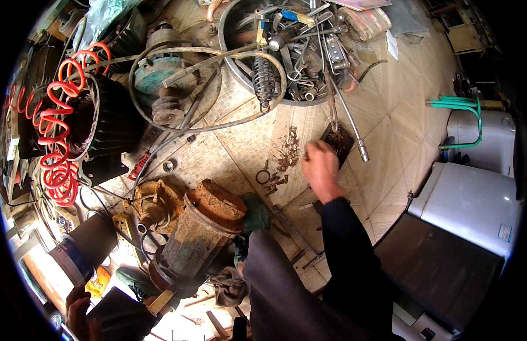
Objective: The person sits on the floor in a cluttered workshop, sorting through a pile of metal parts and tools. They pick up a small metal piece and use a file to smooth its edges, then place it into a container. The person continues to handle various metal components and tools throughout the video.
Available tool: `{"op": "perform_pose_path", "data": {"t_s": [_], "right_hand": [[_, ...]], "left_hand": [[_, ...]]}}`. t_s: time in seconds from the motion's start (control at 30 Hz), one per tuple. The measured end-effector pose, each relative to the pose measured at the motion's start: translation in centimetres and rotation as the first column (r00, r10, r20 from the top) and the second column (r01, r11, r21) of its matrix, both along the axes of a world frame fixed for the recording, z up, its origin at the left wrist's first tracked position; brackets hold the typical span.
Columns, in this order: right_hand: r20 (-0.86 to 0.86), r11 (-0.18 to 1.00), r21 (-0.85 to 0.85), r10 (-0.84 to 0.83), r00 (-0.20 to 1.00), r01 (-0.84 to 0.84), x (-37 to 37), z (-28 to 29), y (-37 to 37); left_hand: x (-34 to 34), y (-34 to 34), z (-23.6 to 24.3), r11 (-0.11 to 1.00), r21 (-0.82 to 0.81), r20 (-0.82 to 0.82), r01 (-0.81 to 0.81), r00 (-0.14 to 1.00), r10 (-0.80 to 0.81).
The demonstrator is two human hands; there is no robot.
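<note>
In the head view, the right hand [319,166], in a dark sleeve, reaches forward over the tiled floor [383,142] with fingers curled together at the edge of a small dark flat metal piece [338,142] lying on the tiles; whether it pinches the piece I cannot tell. Just beside it rests a long silver socket wrench [350,125], its handle leaning out of a round metal basin full of tools and springs [286,45]. A patch of rust-brown crumbs [287,153] and small dark metal rings [264,175] lie left of that hand. Nearer the body stands a rusty cylindrical electric motor [198,233], and left of it a red coiled hose [56,136] beside a black finned motor housing [113,122]. The left hand [82,312] sits at the lower left edge, fingers loosely bent, near a dark cylinder with a blue and white label band [79,253]. A white rounded appliance [473,199] carries a small pale rectangular sticker [505,232] at right.
</note>
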State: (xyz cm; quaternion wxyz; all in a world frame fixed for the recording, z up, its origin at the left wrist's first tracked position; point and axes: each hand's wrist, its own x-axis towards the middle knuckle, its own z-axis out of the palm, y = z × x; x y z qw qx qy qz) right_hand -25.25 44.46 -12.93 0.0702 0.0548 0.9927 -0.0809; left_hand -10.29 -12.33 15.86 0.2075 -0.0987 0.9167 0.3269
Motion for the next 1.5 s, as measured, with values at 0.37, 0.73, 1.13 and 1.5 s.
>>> {"op": "perform_pose_path", "data": {"t_s": [0.37, 0.73, 1.13, 1.5], "right_hand": [[0.146, 0.957, -0.282, 0.112, 0.983, -0.067, 6.3, 2.5, -3.9], [0.291, 0.957, -0.271, 0.184, 0.939, -0.103, 5.4, 1.0, -6.1], [0.191, 0.989, -0.094, 0.128, 0.973, -0.112, 7.5, -1.5, -6.2], [-0.017, 0.857, -0.427, -0.325, 0.945, 0.287, 5.4, 2.5, 2.0]], "left_hand": [[0.4, -0.1, -0.1, 1.0, 0.003, -0.003, -0.004, 1.0, 0.004], [0.5, -0.2, 0.3, 1.0, 0.002, -0.002, -0.012, 1.0, 0.012], [0.9, -1.3, 0.8, 0.998, 0.002, 0.052, -0.063, 0.997, 0.063], [0.9, -0.5, -0.1, 0.999, 0.001, 0.007, -0.045, 0.999, 0.045]]}}
